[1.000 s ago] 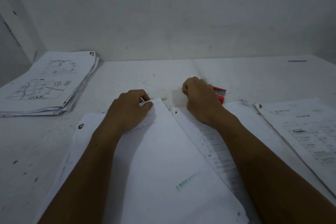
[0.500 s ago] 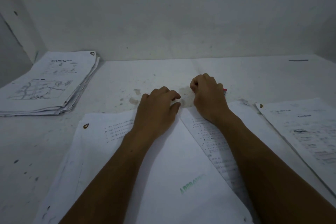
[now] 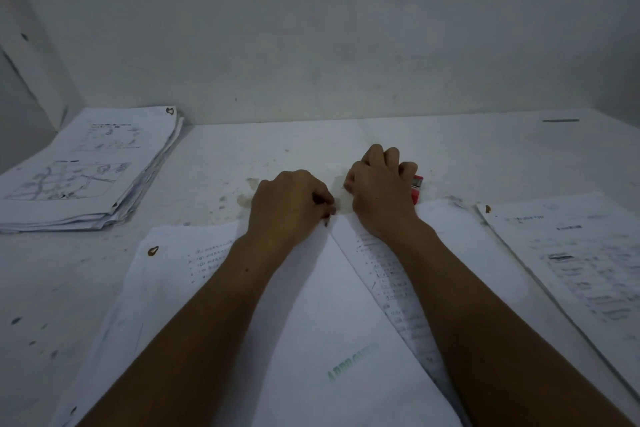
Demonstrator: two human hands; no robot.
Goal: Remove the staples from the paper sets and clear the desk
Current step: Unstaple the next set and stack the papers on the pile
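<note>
1. The person's left hand (image 3: 289, 206) lies knuckles-up on the top corner of a white paper set with a faint green stamp (image 3: 332, 333), which lies near the front edge of the white, stained desk (image 3: 277, 149). Its fingers are curled and the fingertips pinch that corner, beside a small dark mark at the paper's tip.
2. The right hand (image 3: 379, 191) rests just right of the left hand, the 2 almost touching. Its fingers are curled into a fist around a red staple remover (image 3: 416, 189), of which only a red end shows past the little-finger side. The fist sits on the desk at the top edge of a printed white sheet (image 3: 391, 281).
3. That printed sheet lies partly under the stamped paper set and runs beneath the right forearm.
4. Under the left forearm lies another printed white sheet with a brown-stained corner (image 3: 166, 263), partly covered by the stamped set.
5. At the right edge of the desk lies a separate white printed paper set (image 3: 571, 260), with a small brown mark at its top left corner.
6. At the far left of the desk, by the wall, sits a thick stack of white papers with line drawings on top (image 3: 86, 170), well apart from both hands.
7. A short dark streak (image 3: 560, 120) marks the far right of the desk.
</note>
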